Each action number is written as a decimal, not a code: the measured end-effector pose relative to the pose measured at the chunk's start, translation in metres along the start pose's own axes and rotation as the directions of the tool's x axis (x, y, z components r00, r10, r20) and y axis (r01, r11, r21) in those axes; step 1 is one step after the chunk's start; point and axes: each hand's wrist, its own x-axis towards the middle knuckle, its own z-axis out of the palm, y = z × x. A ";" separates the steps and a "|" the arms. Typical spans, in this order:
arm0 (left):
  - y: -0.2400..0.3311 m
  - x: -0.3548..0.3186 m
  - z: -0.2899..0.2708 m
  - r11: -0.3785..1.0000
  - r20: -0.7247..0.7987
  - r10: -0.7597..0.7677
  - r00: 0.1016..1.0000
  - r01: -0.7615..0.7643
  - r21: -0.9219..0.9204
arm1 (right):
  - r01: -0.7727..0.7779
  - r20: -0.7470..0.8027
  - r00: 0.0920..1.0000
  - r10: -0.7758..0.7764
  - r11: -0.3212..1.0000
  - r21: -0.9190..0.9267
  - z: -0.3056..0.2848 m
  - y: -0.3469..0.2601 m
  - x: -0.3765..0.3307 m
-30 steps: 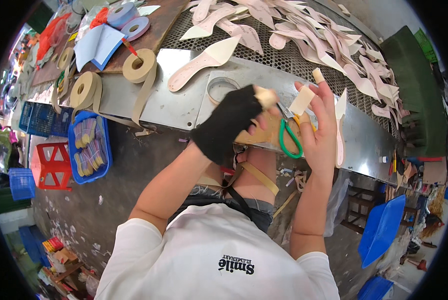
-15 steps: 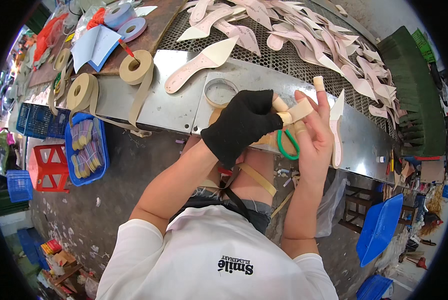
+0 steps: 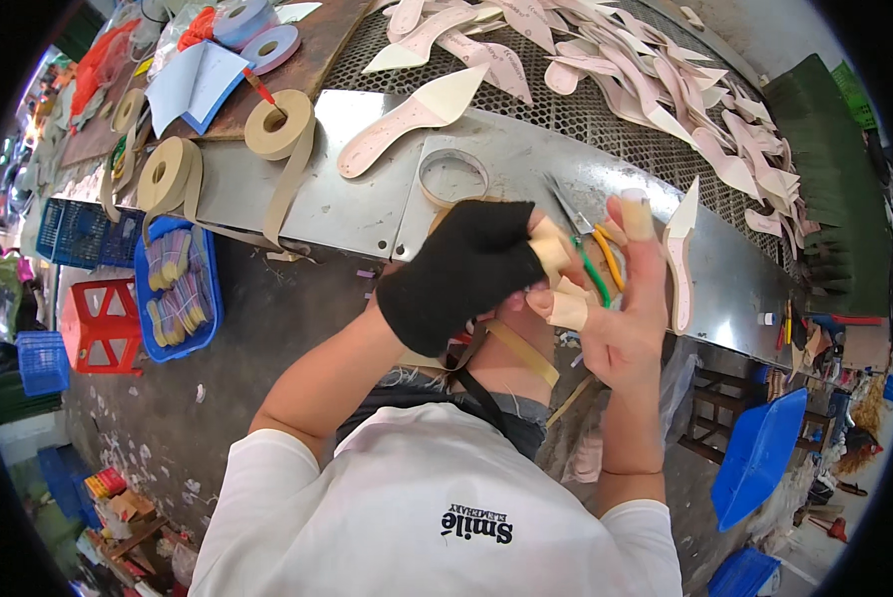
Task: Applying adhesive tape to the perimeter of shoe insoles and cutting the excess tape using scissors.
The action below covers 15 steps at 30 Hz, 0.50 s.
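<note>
**Tape strip pinched between both hands**

At ten o'clock lie tan tape rolls. The gloved left hand and right hand, at three o'clock of it, pinch a tan strip; right fingers also hook scissors. The strip looks light and floppy; hold its ends.

Both hands raised together: gloved left hand curled, right hand fingers upright.

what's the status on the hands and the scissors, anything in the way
Left hand, black glove, pinching a tan strip. Right hand holds the scissors. Pointed insole lies just beyond the right fingers.
</note>
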 end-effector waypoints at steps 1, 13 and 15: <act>0.002 -0.004 -0.006 0.982 0.063 -0.149 0.987 0.156 -0.109 | 0.311 0.200 0.949 -0.244 0.824 -0.474 -0.014 0.001 -0.001; 0.014 -0.011 0.004 0.815 0.166 0.352 0.921 -0.389 0.431 | 0.639 0.486 0.763 -0.426 0.389 -0.663 -0.035 0.022 0.005; 0.011 -0.006 0.003 0.722 0.186 0.453 0.872 -0.481 0.497 | 0.596 0.416 0.801 -0.431 0.512 -0.618 -0.033 0.027 0.003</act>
